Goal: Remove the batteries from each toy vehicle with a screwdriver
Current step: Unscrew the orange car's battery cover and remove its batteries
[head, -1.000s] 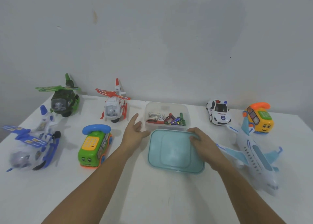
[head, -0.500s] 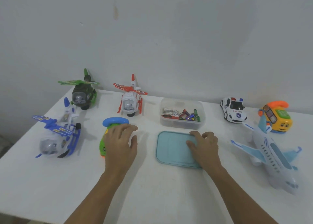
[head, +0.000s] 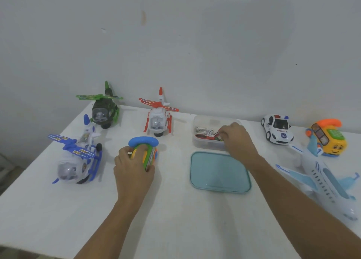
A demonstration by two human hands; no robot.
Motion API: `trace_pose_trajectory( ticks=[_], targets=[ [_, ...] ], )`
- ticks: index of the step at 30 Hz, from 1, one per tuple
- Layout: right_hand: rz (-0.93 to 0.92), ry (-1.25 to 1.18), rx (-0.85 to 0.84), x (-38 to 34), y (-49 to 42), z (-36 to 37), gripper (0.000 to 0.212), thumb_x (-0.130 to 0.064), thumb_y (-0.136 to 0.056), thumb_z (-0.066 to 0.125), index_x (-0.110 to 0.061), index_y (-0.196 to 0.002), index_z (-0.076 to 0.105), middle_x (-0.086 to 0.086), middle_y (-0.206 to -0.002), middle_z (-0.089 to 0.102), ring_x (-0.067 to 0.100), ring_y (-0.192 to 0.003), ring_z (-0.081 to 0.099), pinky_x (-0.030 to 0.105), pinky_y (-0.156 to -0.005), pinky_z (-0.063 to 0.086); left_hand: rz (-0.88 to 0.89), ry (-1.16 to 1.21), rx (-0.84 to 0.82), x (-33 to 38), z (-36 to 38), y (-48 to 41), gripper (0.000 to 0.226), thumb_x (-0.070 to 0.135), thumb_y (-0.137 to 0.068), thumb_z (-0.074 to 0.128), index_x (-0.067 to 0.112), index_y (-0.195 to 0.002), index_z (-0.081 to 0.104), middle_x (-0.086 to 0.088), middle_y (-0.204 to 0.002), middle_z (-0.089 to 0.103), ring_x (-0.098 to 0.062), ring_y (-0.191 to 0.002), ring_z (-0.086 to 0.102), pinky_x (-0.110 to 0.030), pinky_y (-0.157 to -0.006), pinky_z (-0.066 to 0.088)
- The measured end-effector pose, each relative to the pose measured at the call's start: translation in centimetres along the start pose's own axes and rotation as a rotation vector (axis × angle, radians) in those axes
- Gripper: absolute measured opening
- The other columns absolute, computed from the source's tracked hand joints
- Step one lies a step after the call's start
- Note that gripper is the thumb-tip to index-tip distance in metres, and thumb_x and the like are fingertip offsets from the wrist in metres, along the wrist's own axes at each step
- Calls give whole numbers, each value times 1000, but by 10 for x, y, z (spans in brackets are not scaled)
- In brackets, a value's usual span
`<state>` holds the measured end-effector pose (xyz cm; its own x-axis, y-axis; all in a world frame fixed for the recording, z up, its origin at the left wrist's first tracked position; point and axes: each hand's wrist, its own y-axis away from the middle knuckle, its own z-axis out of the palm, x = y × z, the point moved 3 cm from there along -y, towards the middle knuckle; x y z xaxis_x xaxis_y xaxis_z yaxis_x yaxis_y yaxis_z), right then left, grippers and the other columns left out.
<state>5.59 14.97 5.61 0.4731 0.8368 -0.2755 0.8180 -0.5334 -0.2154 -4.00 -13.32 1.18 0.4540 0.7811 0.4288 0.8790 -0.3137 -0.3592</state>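
My left hand [head: 132, 170] grips the green toy bus [head: 149, 154] with the blue phone handset on top, left of the table's middle. My right hand [head: 238, 141] reaches into the clear plastic box [head: 203, 120] at the back, fingers curled down over a red-handled item among loose batteries [head: 201, 130]. Whether those fingers hold anything is hidden. The box's teal lid [head: 218, 172] lies flat in front of it.
On the white table [head: 175, 219] stand a green helicopter [head: 102, 112], a red-white helicopter [head: 158, 120], a blue-white helicopter [head: 78, 161], a police car [head: 278, 129], a yellow phone bus [head: 330, 139] and a light-blue airplane [head: 328, 182]. The wall is close behind.
My left hand moved onto the green bus and closed round it. My right hand left the teal lid and went forward into the clear box.
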Motion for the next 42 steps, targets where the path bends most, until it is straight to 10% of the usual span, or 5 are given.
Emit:
trace_pose_trajectory(
  ticks=[6, 16, 21, 31, 42],
  targets=[
    [-69, -69, -418, -14, -35, 5, 27, -10, -93, 55, -19, -113, 70, 3, -111, 57, 21, -108, 53, 30, -93, 41, -27, -54, 4, 3, 2, 0, 58, 22, -69, 88, 16, -121, 64, -18, -117, 54, -38, -94, 56, -46, -72, 49],
    [-186, -58, -482, -8, -54, 17, 20, -11, -92, 56, -18, -108, 67, -1, -99, 53, 16, -90, 46, 26, -75, 33, -234, 140, -8, 11, -9, 0, 45, 34, -80, 77, 27, -121, 60, -3, -123, 50, -24, -91, 57, -36, -71, 49],
    [-20, -363, -328, 1, -53, 4, 8, -17, -96, 54, -18, -104, 54, -1, -94, 64, 18, -76, 61, 30, -63, 46, -319, 448, 23, 28, -18, -1, 42, 29, -78, 79, 36, -111, 54, 8, -103, 52, -4, -82, 53, -33, -71, 44],
    [-62, -1242, -11, -45, -3, -51, 47, 0, -95, 56, -35, -120, 37, 9, -93, 60, 27, -69, 66, 29, -64, 57, -857, 1447, -280, 46, -1, 6, 19, 22, -91, 65, 19, -106, 53, -6, -89, 74, -27, -76, 70, -40, -69, 57],
    [-205, -1180, 222, -105, 37, -49, 66, 6, -93, 55, -52, -120, 38, 11, -93, 61, 22, -75, 68, 29, -72, 57, -806, 1748, -553, 42, -1, -1, 58, 33, -81, 60, 11, -134, 51, -22, -114, 71, -41, -93, 71, -49, -73, 61]
  ],
)
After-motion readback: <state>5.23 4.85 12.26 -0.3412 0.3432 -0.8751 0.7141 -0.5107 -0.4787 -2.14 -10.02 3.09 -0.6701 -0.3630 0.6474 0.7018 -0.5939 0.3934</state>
